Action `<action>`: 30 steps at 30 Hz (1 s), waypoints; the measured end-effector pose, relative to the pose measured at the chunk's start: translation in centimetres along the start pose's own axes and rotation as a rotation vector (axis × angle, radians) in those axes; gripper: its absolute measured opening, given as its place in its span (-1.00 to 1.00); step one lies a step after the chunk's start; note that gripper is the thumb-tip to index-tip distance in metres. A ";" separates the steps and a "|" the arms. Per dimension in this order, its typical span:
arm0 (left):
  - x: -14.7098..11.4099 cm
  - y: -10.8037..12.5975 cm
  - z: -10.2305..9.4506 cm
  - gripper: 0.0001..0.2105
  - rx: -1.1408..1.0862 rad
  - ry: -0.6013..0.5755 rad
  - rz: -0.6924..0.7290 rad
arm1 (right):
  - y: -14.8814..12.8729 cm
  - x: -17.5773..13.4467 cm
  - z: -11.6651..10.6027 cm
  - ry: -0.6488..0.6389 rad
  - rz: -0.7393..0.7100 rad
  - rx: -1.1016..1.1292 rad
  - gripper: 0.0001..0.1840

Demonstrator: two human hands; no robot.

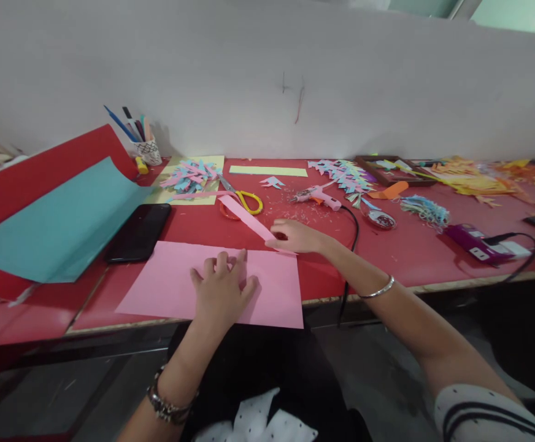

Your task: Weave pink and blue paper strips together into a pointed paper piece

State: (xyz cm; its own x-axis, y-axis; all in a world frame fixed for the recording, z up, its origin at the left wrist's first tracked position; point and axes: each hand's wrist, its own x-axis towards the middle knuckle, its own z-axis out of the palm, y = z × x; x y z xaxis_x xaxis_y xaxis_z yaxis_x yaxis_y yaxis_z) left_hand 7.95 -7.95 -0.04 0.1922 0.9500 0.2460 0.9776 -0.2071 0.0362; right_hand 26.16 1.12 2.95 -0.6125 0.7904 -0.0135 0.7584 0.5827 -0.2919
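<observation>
A pink sheet of paper [161, 282] lies at the table's front edge, its near side reaching slightly past it. My left hand [221, 285] rests flat on the sheet with the fingers spread. At the sheet's far right corner, my right hand [295, 236] pinches the near end of a pink paper strip [246, 216]. The strip slants away to the left, and its far end lies over scissors with a yellow handle [253, 202]. Whether the strip's near end is joined to the sheet is hidden by my fingers.
Left are a black phone [139, 232] and a blue sheet [65, 227]. Behind lie cut paper pieces [191, 178], a pen cup [149, 150] and a yellow strip [267, 171]. A pink glue gun [318, 196] trails its black cord [356, 233] over the edge; a purple power socket [472, 244] sits right.
</observation>
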 end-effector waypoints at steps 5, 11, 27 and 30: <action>0.0 -0.1 -0.1 -0.56 0.005 -0.003 0.022 | 0.2 -1.7 0.3 0.028 -0.060 0.005 -0.71; -0.1 -0.1 0.0 -0.56 0.027 0.006 0.024 | 1.7 -1.8 0.6 -0.024 -0.068 0.011 -0.67; -1.2 -2.2 0.3 -0.53 0.034 0.038 0.148 | 2.7 -2.7 -1.1 0.000 0.085 -0.003 -0.68; -1.8 -3.3 -0.1 -0.44 -0.037 0.023 0.251 | 1.5 -3.7 -3.4 -0.022 0.131 0.145 -0.70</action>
State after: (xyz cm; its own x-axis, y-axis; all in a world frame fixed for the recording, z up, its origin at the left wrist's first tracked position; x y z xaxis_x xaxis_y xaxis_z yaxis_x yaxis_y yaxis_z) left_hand 4.33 -8.99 -0.51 0.4265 0.8622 0.2733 0.8956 -0.4449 0.0060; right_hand 30.32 -0.24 5.81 -0.5169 0.8522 -0.0812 0.7927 0.4407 -0.4212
